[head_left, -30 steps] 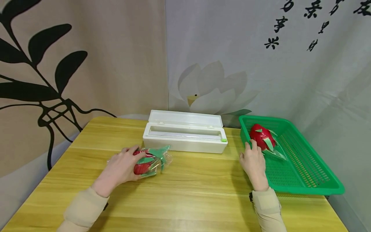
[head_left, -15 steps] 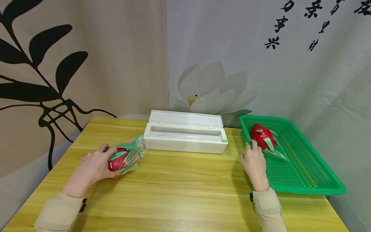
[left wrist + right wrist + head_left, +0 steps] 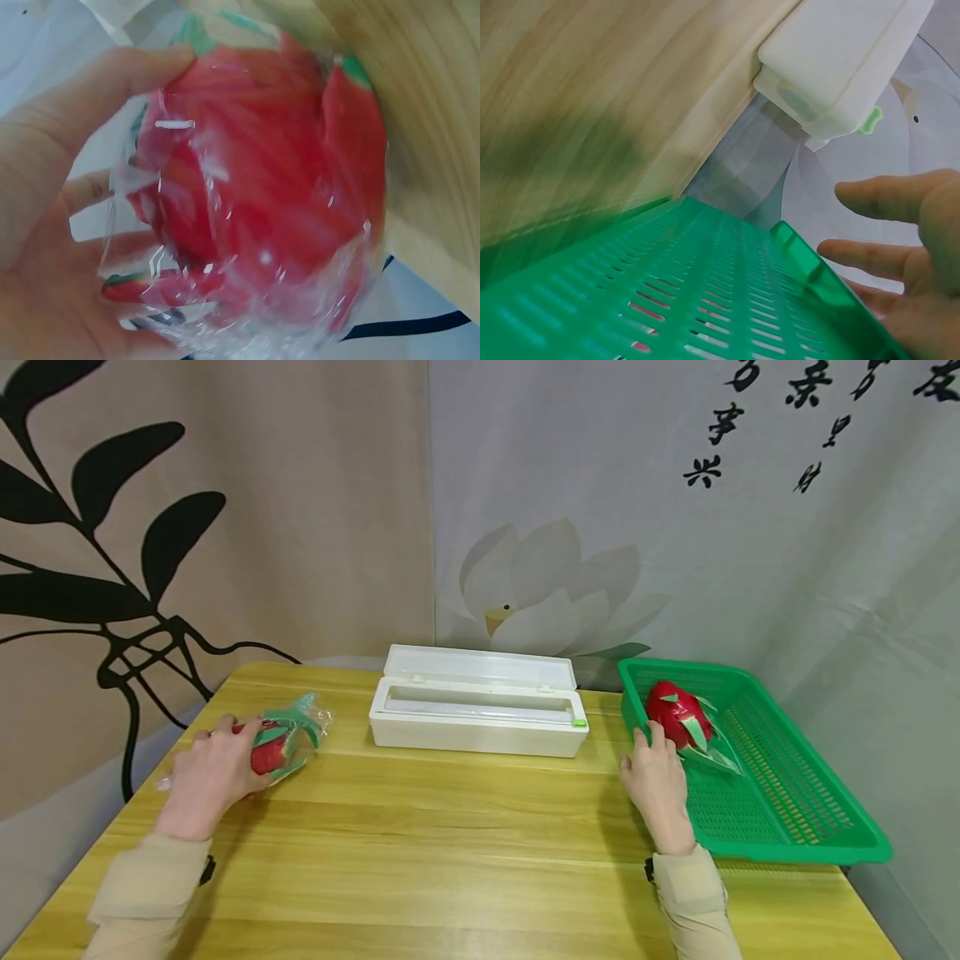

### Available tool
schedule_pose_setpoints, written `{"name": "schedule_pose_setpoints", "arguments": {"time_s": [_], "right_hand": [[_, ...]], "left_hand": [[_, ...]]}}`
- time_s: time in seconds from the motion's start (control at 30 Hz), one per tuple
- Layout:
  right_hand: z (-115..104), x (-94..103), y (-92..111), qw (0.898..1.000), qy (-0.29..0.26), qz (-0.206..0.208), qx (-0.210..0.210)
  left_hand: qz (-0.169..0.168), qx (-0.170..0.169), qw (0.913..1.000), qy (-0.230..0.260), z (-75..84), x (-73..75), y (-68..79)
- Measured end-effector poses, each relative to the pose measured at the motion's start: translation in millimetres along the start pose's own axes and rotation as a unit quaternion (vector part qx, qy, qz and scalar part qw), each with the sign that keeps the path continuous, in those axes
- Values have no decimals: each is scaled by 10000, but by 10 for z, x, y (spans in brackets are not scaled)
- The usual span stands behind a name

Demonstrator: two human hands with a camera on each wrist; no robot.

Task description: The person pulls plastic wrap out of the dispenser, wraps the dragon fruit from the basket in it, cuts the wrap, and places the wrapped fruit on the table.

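Observation:
My left hand (image 3: 212,774) grips a dragon fruit (image 3: 270,755) wrapped in clear plastic film at the table's left side. The left wrist view shows the thumb on one side of the red dragon fruit (image 3: 255,180) and fingers behind it, with crinkled film around it. At the right, my right hand (image 3: 658,783) rests by the left rim of a green basket (image 3: 795,853), fingers loosely bent. Thumb and fingers of the right hand (image 3: 911,247) are spread, holding nothing. A second dragon fruit (image 3: 678,714) lies in the basket just beyond the fingertips.
A white film dispenser box (image 3: 480,737) with its lid raised stands at the back middle of the wooden table (image 3: 465,843). A film roll (image 3: 480,708) lies inside it, and a green slider (image 3: 579,722) sits at its right end. Printed curtains (image 3: 337,510) hang behind.
My left hand has carried the wrapped dragon fruit leftward, from in front of the white box to the table's left side. The right hand has stayed by the basket rim.

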State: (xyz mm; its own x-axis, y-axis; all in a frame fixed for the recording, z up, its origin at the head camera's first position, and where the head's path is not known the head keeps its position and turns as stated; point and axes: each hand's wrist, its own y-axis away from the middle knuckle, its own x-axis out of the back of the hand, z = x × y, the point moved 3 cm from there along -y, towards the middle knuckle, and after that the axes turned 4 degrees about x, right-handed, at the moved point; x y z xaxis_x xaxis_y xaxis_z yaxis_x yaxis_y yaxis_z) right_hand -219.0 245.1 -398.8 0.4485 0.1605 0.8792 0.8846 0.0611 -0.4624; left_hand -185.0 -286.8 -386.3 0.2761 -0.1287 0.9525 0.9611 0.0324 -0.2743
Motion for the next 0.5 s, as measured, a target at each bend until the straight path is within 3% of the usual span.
{"name": "schedule_pose_setpoints", "arguments": {"time_s": [0.2, 0.5], "right_hand": [[-6, 2, 8, 9999, 24, 107, 64], [-6, 3, 3, 9997, 76, 196, 85]], "left_hand": [[275, 28, 9996, -72, -13, -36, -70], [135, 43, 9999, 18, 29, -36, -121]]}}
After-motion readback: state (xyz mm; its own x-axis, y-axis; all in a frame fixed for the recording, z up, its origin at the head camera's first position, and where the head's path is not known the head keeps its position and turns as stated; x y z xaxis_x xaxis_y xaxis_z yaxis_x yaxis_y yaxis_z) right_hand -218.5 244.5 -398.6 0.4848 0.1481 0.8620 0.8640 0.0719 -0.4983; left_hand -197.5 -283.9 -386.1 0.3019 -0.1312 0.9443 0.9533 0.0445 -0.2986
